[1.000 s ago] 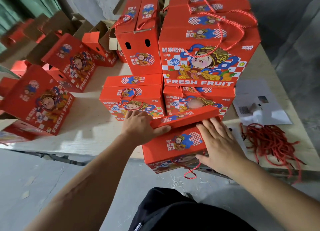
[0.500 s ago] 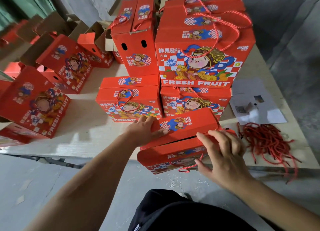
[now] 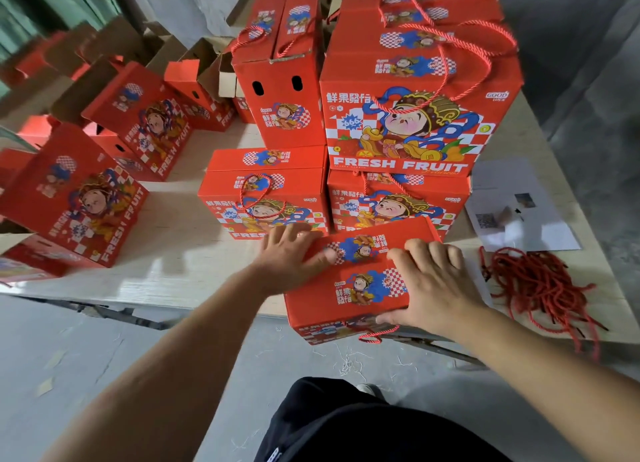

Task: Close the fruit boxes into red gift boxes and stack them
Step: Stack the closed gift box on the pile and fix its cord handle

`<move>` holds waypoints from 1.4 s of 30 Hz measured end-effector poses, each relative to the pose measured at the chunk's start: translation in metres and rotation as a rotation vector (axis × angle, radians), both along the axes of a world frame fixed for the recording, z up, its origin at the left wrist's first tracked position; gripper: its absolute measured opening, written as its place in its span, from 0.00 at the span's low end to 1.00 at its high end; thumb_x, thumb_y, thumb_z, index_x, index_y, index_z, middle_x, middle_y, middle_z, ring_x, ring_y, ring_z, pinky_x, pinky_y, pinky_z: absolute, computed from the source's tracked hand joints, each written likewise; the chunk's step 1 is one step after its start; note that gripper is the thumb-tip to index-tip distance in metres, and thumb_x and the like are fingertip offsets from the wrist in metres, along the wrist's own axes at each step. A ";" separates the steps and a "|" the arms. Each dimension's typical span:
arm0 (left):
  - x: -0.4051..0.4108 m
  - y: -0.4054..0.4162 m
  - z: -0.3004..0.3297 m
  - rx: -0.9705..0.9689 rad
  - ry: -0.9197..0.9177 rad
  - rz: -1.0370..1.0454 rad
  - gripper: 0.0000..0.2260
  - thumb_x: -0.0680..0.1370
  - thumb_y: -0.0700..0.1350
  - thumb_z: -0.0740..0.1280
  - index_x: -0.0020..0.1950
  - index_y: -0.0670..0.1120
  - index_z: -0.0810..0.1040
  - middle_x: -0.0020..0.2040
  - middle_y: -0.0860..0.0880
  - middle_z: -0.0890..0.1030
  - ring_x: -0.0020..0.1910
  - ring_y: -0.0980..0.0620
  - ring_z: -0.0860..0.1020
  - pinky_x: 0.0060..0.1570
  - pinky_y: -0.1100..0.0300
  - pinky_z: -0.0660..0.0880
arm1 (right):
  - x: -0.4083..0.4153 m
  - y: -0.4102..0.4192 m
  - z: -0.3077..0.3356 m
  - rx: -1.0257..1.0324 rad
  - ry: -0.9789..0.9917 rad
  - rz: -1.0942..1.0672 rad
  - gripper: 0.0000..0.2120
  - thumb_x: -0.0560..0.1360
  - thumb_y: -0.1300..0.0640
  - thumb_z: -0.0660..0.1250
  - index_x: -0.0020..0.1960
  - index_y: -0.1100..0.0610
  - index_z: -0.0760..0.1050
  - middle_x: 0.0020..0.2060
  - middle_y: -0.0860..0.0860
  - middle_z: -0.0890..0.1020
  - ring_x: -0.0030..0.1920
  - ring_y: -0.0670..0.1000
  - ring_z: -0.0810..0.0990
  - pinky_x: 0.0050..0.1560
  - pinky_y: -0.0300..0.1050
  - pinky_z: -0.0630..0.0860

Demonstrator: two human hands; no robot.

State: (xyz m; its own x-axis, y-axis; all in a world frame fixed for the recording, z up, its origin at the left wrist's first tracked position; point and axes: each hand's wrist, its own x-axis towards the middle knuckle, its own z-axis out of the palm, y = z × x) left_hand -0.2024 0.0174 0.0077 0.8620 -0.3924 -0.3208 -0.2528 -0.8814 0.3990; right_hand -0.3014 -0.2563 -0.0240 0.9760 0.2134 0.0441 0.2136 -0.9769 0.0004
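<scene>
A red printed cardboard gift box [image 3: 349, 285] is sitting at the near edge of the pale wooden desk [image 3: 173, 274], overhanging that edge slightly toward the person, with its two top flaps folded down and meeting along a seam across the lid. The left hand [image 3: 289, 257] is lying flat on the far-left part of the lid, fingers straight and the thumb pressing onto the far flap, while the right hand [image 3: 427, 285] is spreading over the right end, fingers reaching across the top and the thumb hooking down over the near side just above a red twisted-cord handle [image 3: 377, 335] that is dangling below the desk edge; neither hand is really clamped, both are pressing. Just behind this box, closed red gift boxes [image 3: 412, 108] are standing in a two-layer stack toward the far right of the desk, open unfilled red boxes [image 3: 72, 201] are lying along the left edge, and a loose tangle of red cords [image 3: 540, 285] is resting by the near right corner beside some white paper sheets [image 3: 519, 212]. The flaps are probably not yet locked, though the seam is partly hidden under the hands. The risks from here seem to be the far flap springing up if the pressure is lifted too soon, the overhanging box tipping off the near edge under a downward push, and the dangling handle snagging on the desk edge when the box is raised toward the stack.
</scene>
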 end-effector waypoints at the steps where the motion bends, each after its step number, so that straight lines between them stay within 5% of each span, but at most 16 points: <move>1: -0.011 -0.006 0.000 0.049 -0.188 -0.127 0.43 0.71 0.81 0.52 0.75 0.54 0.71 0.71 0.49 0.69 0.70 0.46 0.66 0.73 0.44 0.62 | 0.003 -0.001 0.000 -0.010 0.009 0.021 0.52 0.55 0.14 0.61 0.61 0.54 0.72 0.52 0.52 0.69 0.48 0.58 0.69 0.48 0.55 0.63; 5: -0.057 -0.025 -0.020 0.053 -0.580 -0.296 0.47 0.63 0.84 0.60 0.62 0.46 0.77 0.55 0.48 0.76 0.50 0.44 0.73 0.53 0.48 0.71 | 0.010 -0.001 0.001 -0.005 0.006 0.031 0.53 0.55 0.14 0.62 0.63 0.55 0.71 0.50 0.53 0.69 0.48 0.58 0.69 0.50 0.56 0.63; 9: -0.062 -0.036 -0.021 0.219 -0.506 -0.192 0.51 0.61 0.87 0.55 0.65 0.48 0.73 0.57 0.49 0.75 0.52 0.45 0.72 0.55 0.48 0.72 | 0.011 0.000 0.003 0.026 0.083 0.036 0.63 0.56 0.14 0.61 0.80 0.52 0.59 0.64 0.57 0.68 0.65 0.64 0.68 0.66 0.59 0.62; 12: -0.056 -0.040 -0.021 0.289 -0.479 -0.207 0.51 0.61 0.87 0.53 0.67 0.50 0.69 0.59 0.50 0.73 0.53 0.46 0.71 0.58 0.48 0.73 | 0.017 0.000 0.006 0.078 0.258 0.041 0.66 0.57 0.12 0.54 0.82 0.43 0.32 0.81 0.56 0.37 0.81 0.61 0.36 0.79 0.62 0.41; 14: -0.054 -0.040 -0.020 0.298 -0.470 -0.229 0.51 0.61 0.87 0.52 0.66 0.49 0.68 0.58 0.49 0.73 0.53 0.46 0.72 0.58 0.48 0.73 | 0.021 0.000 0.008 0.084 0.340 0.039 0.65 0.57 0.13 0.55 0.79 0.40 0.25 0.78 0.54 0.24 0.80 0.60 0.28 0.79 0.63 0.38; 21: -0.057 -0.041 -0.022 0.217 -0.528 -0.207 0.50 0.61 0.87 0.55 0.65 0.48 0.70 0.57 0.49 0.75 0.51 0.46 0.74 0.55 0.49 0.75 | 0.024 -0.001 0.015 0.075 0.429 0.035 0.66 0.59 0.14 0.60 0.75 0.38 0.18 0.70 0.54 0.14 0.78 0.63 0.25 0.79 0.64 0.35; 26: -0.058 -0.043 -0.027 0.209 -0.584 -0.229 0.57 0.64 0.86 0.55 0.81 0.49 0.62 0.69 0.46 0.72 0.64 0.43 0.72 0.69 0.46 0.68 | 0.032 0.001 0.016 0.049 0.525 0.001 0.67 0.57 0.15 0.63 0.69 0.35 0.14 0.66 0.53 0.11 0.74 0.61 0.19 0.79 0.64 0.35; 31: -0.058 -0.046 -0.024 0.249 -0.560 -0.211 0.55 0.62 0.87 0.54 0.76 0.49 0.66 0.62 0.46 0.74 0.57 0.43 0.73 0.60 0.47 0.71 | 0.028 -0.001 0.011 0.110 0.484 0.009 0.66 0.57 0.15 0.62 0.75 0.35 0.20 0.72 0.52 0.15 0.77 0.59 0.22 0.78 0.62 0.36; 34: -0.075 -0.049 -0.027 0.202 -0.614 -0.068 0.49 0.61 0.86 0.58 0.60 0.45 0.74 0.53 0.46 0.75 0.47 0.43 0.71 0.50 0.47 0.70 | 0.017 -0.003 0.007 0.116 0.280 0.058 0.65 0.58 0.17 0.62 0.83 0.42 0.34 0.81 0.56 0.42 0.80 0.63 0.46 0.78 0.63 0.49; 36: -0.087 -0.049 -0.032 0.177 -0.653 0.012 0.48 0.61 0.86 0.59 0.55 0.44 0.73 0.50 0.45 0.74 0.45 0.43 0.70 0.46 0.47 0.70 | 0.009 -0.003 0.003 0.080 0.143 0.101 0.62 0.58 0.20 0.65 0.83 0.47 0.50 0.68 0.56 0.66 0.63 0.64 0.68 0.66 0.63 0.67; 38: -0.090 -0.047 -0.035 0.174 -0.654 0.006 0.47 0.61 0.86 0.57 0.56 0.45 0.72 0.49 0.45 0.74 0.44 0.43 0.70 0.45 0.47 0.70 | 0.005 -0.001 0.000 0.079 0.053 0.111 0.59 0.57 0.17 0.63 0.81 0.46 0.58 0.54 0.52 0.69 0.52 0.60 0.70 0.55 0.60 0.70; 42: -0.079 -0.047 -0.031 0.169 -0.615 -0.012 0.48 0.60 0.87 0.58 0.56 0.46 0.72 0.49 0.46 0.75 0.44 0.43 0.71 0.44 0.47 0.72 | 0.014 0.002 -0.001 0.038 0.035 0.082 0.60 0.55 0.17 0.62 0.80 0.47 0.60 0.50 0.52 0.67 0.49 0.59 0.70 0.50 0.58 0.71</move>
State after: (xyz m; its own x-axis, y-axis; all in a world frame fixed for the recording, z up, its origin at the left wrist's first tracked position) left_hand -0.2814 -0.0293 -0.0229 0.9043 -0.3904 0.1729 -0.4015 -0.9152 0.0336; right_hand -0.2870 -0.2538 -0.0247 0.9564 0.2913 0.0201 0.2919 -0.9554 -0.0451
